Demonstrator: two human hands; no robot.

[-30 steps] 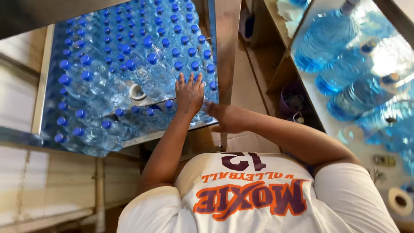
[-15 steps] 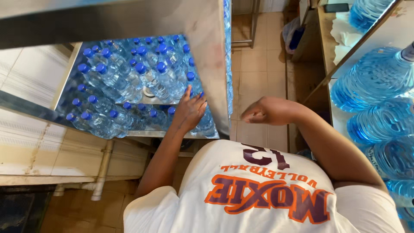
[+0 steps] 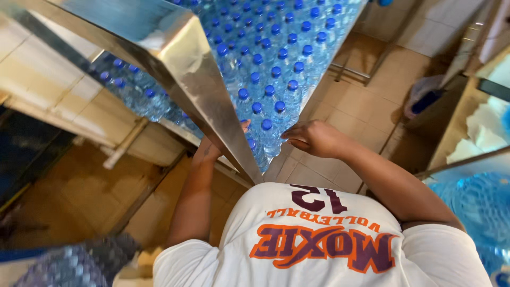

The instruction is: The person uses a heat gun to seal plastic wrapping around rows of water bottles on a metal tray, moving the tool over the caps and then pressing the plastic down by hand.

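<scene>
Right hand (image 3: 313,139) curled, fingertips against the end of the crowd of blue-capped water bottles (image 3: 265,79), seemingly holding them on the steel table (image 3: 196,79). Left hand (image 3: 241,126) mostly hidden behind the table's edge; grip can't be told. Nearest bottles stand just past both hands.

Both arms reach forward (right hand (image 3: 313,139) curled).

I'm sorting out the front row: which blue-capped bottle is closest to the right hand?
The blue-capped bottle at the near edge of the metal table, just left of the right hand fingertips. The other bottles stand farther back or further left.
</scene>
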